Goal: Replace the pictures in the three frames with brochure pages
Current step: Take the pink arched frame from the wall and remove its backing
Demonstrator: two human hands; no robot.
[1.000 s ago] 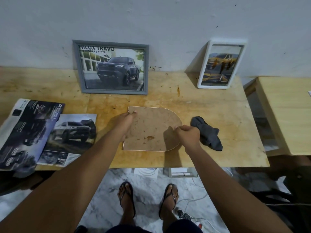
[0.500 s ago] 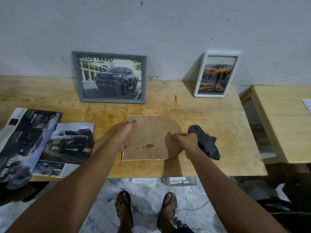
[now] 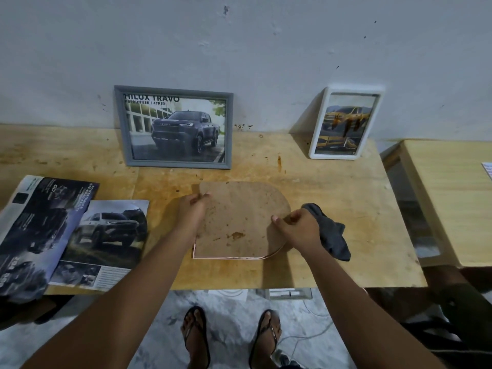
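An arch-shaped frame (image 3: 239,222) lies face down mid-table, its stained brown backing board up and a pink rim showing at its near edge. My left hand (image 3: 193,211) holds its far left corner. My right hand (image 3: 295,227) pinches the rounded right edge, thumb on top of the board. A grey frame (image 3: 174,127) with a dark pickup page leans on the wall. A white frame (image 3: 344,123) with a yellow car page leans at the back right. Loose brochure pages (image 3: 106,241) and a dark brochure (image 3: 34,230) lie at the left.
A crumpled grey cloth (image 3: 331,233) lies just right of my right hand. The wooden table (image 3: 346,209) ends at a gap on the right, beyond which stands a second pale table (image 3: 447,203). Below the near edge are my sandalled feet and cables on the floor.
The view has tilted up a little. My left hand has curled onto the board's far left corner, and my right hand's thumb now lies on top of the rounded edge.
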